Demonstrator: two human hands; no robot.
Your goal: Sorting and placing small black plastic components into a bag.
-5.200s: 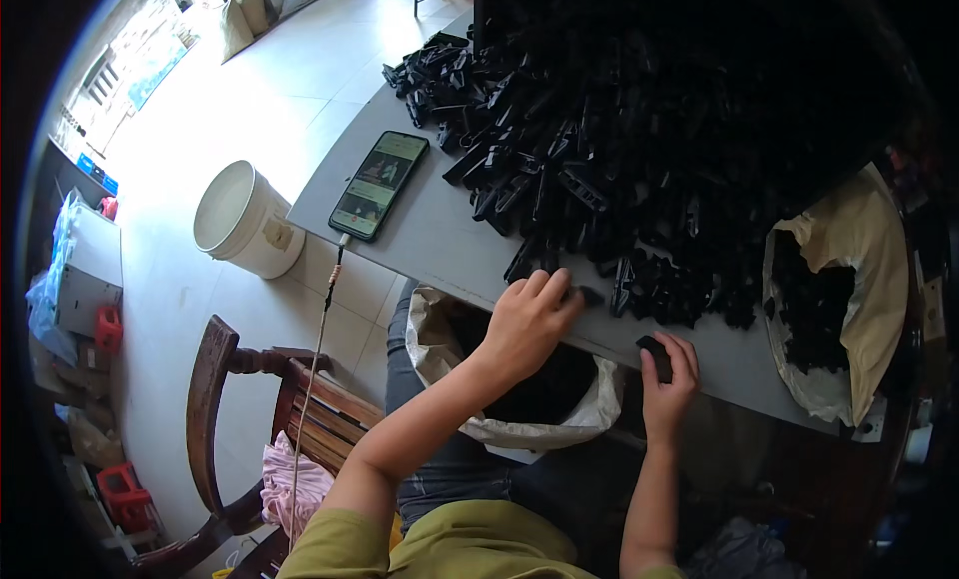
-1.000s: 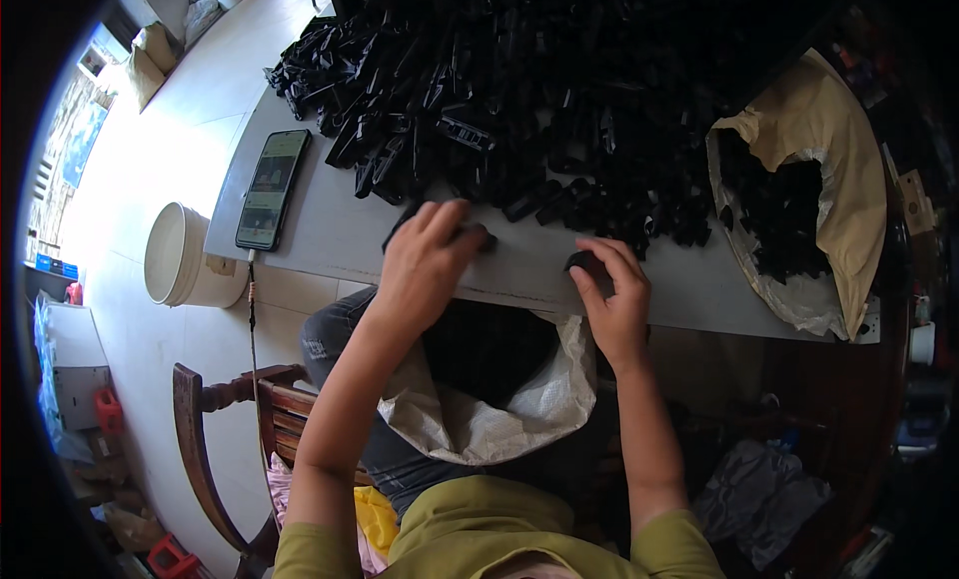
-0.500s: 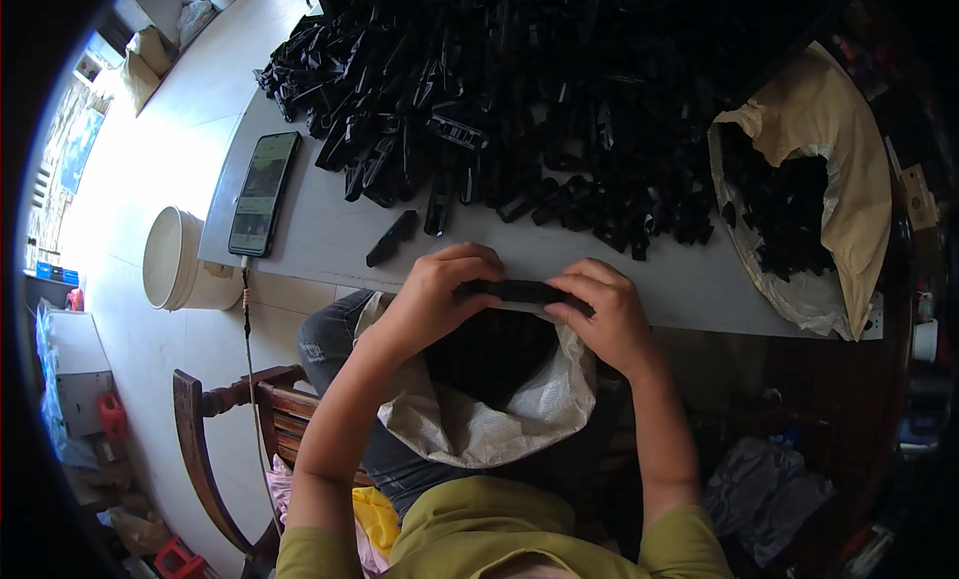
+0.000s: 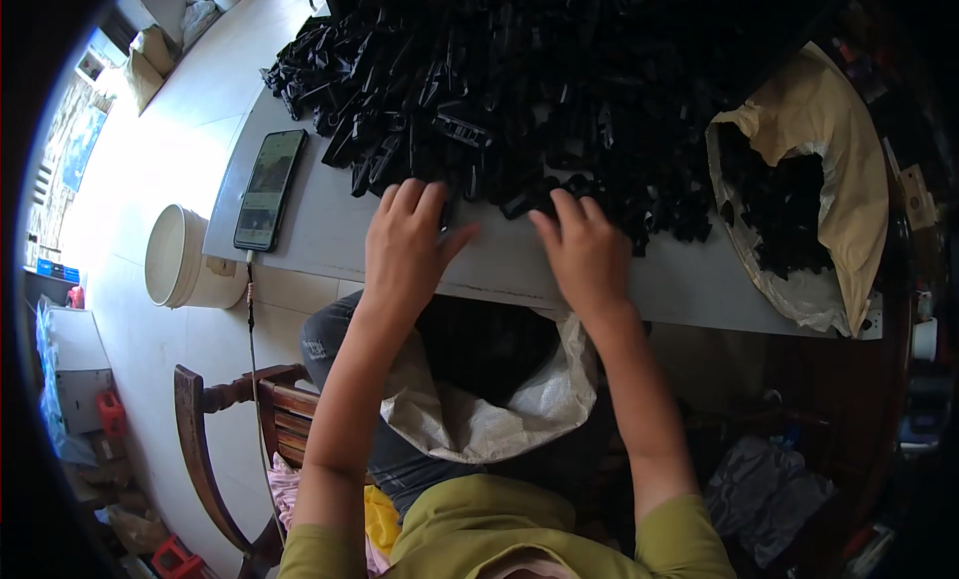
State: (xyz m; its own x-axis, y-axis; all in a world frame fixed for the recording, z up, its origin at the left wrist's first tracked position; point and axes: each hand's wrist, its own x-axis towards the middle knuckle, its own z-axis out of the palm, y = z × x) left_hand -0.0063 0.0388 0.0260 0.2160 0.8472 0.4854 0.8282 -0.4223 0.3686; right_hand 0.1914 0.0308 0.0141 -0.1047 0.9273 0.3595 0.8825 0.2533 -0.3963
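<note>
A large heap of black plastic parts (image 4: 440,89) covers the far side of the grey table (image 4: 669,284). At its near edge, my left hand (image 4: 405,244) reaches out with the thumb spread from the fingers; it looks empty. My right hand (image 4: 587,254) is beside smaller black pieces (image 4: 659,214), thumb and fingers apart, and I see nothing held in it. Its fingertips are close to a black part, but touching cannot be made out. On my lap, below the table edge, a white woven sack (image 4: 470,434) gapes with a dark interior.
A phone (image 4: 271,191) with a cable lies at the table's left. Beyond the edge stands a cream bucket (image 4: 175,257). A tan sack (image 4: 859,199) of black pieces slumps on the right. A wooden chair (image 4: 215,459) is at lower left.
The black plastic part held between both hands is gone from them; where it went is not shown. Both hands have moved forward from above the sack to the heap's near edge.
</note>
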